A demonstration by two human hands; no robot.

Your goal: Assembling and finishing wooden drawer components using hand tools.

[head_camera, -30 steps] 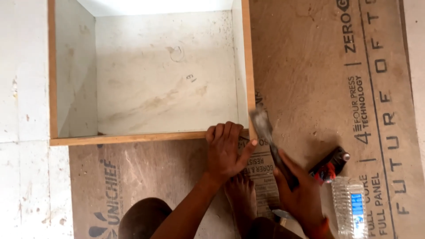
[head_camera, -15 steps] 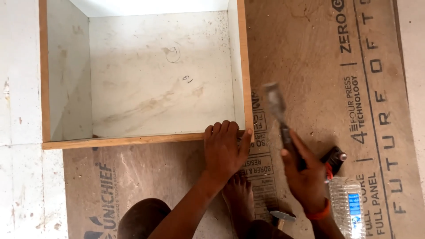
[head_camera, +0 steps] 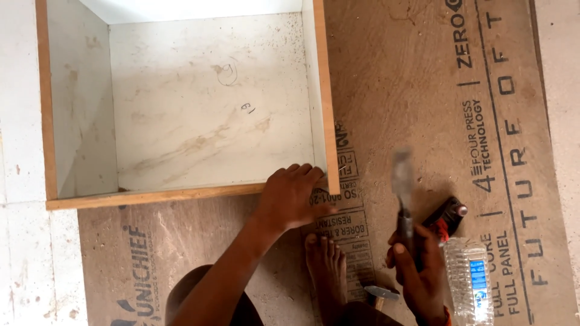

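Head view: the left hand [head_camera: 290, 196] presses flat, fingers spread, on the near corner of the open wooden box [head_camera: 323, 121] lying on the plywood sheet [head_camera: 423, 90]. The right hand [head_camera: 417, 265] grips a blurred hammer [head_camera: 402, 181], seemingly raised, beside a plastic bottle [head_camera: 470, 281].

Place: a carpentry worksite on a floor
Under the hands: a printed plywood sheet [head_camera: 423, 108] as work surface
Above the left hand [head_camera: 290, 196]: an unfinished laminate-lined box [head_camera: 181, 102]; raw ply edges
By the right hand [head_camera: 420, 271]: a hammer [head_camera: 402, 187]; a second hammer [head_camera: 380, 294]
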